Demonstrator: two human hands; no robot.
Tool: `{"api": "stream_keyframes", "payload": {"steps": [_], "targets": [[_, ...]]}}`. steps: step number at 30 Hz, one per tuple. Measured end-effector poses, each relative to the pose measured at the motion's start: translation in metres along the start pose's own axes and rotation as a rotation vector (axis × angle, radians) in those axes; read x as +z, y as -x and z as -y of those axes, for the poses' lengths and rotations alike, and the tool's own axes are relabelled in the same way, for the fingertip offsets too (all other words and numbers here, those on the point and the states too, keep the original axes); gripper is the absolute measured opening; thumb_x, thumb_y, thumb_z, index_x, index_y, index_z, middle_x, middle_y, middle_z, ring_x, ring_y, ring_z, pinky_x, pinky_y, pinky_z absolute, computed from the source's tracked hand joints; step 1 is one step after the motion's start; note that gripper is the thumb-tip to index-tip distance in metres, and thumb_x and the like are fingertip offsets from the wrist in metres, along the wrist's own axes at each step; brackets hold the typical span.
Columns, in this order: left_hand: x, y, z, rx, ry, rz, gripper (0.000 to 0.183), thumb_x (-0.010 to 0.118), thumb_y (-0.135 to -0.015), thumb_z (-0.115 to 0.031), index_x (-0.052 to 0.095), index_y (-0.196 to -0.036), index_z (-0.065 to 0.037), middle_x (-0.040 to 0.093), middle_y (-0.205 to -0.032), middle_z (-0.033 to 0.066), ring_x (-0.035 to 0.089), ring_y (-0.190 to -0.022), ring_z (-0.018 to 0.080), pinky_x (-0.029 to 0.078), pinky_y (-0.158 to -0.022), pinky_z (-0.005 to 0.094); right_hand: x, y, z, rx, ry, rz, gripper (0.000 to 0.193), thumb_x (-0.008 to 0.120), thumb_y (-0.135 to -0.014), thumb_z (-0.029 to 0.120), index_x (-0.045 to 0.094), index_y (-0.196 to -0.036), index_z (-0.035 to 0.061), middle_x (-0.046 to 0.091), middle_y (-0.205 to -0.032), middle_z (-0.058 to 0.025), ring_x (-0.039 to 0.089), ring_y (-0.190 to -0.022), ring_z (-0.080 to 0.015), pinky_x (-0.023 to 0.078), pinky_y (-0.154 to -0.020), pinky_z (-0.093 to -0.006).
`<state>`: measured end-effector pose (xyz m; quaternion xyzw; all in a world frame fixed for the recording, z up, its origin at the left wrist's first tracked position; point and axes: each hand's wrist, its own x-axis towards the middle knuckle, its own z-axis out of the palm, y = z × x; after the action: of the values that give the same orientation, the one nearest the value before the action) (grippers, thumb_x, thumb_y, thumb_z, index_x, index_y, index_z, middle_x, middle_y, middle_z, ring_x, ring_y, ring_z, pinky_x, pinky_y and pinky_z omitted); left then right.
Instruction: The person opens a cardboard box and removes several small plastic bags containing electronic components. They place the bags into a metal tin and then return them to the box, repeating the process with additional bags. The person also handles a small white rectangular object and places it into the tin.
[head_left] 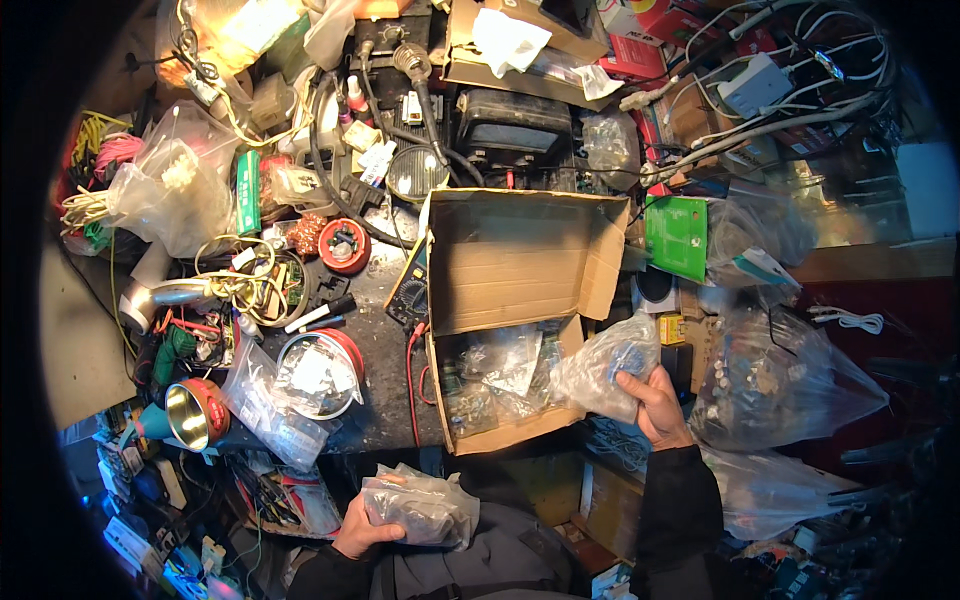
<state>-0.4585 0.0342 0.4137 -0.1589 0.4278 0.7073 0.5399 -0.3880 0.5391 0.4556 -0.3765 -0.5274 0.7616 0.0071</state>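
Head view: the right hand point(655, 408) is grasping a clear plastic bag with blue contents point(622, 365), its thumb pressing across the near face while the other fingers are mostly hiding behind; the bag is overlapping the right side of the open cardboard box point(515, 260), and whether it is touching the wall cannot be told. The left hand point(368, 528) is gripping a bulging clear plastic packet point(425, 508), thumb on top, and is holding it over the lap, in front of the workbench point(388, 385). More clear plastic bags point(500, 362) are lying inside the box. Slick film could be giving a weak hold, so a loosening thumb could let the left packet slip to the lap or floor; whether either bag is sealed cannot be told, and an open mouth would be risking a spill. The box's near edge is sitting close to the bench front, so a downward press there could be tipping it. A red test lead point(411, 385) is running just beside the left wall, near the multimeter point(408, 292); a leftward shove could be snagging it.
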Motion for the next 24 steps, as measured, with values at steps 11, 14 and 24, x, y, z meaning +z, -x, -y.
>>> {"api": "stream_keyframes", "payload": {"steps": [11,14,24], "targets": [[0.002,-0.003,-0.002,-0.015,-0.019,0.001,0.099,0.104,-0.074,-0.024,0.052,-0.154,0.000,0.067,-0.146,0.0159,0.065,-0.136,0.0261,0.049,-0.119,0.0424,0.056,-0.006,-0.050,-0.313,0.498,-0.143,0.048,0.067,-0.098,-0.014,0.071,-0.143,0.0024,0.077,-0.135,-0.0101,0.073,-0.123,-0.0191,0.058,-0.107,-0.0329],[0.004,-0.002,-0.003,-0.021,-0.035,-0.006,0.100,0.104,-0.074,-0.025,0.052,-0.155,0.000,0.067,-0.147,0.0163,0.065,-0.136,0.0261,0.049,-0.119,0.0423,0.092,-0.014,-0.087,-0.328,0.310,-0.187,0.056,0.065,-0.092,-0.018,0.071,-0.144,0.0024,0.075,-0.142,-0.0082,0.070,-0.131,-0.0192,0.054,-0.114,-0.0330],[0.006,-0.001,-0.001,-0.027,-0.047,-0.031,0.099,0.105,-0.074,-0.027,0.053,-0.154,0.000,0.067,-0.145,0.0155,0.066,-0.135,0.0259,0.050,-0.118,0.0421,0.182,0.023,-0.130,-0.366,0.864,-0.055,0.081,0.073,-0.102,0.007,0.037,-0.174,0.0046,0.030,-0.180,-0.0289,0.055,-0.148,-0.0533,0.055,-0.114,-0.0512]]}}
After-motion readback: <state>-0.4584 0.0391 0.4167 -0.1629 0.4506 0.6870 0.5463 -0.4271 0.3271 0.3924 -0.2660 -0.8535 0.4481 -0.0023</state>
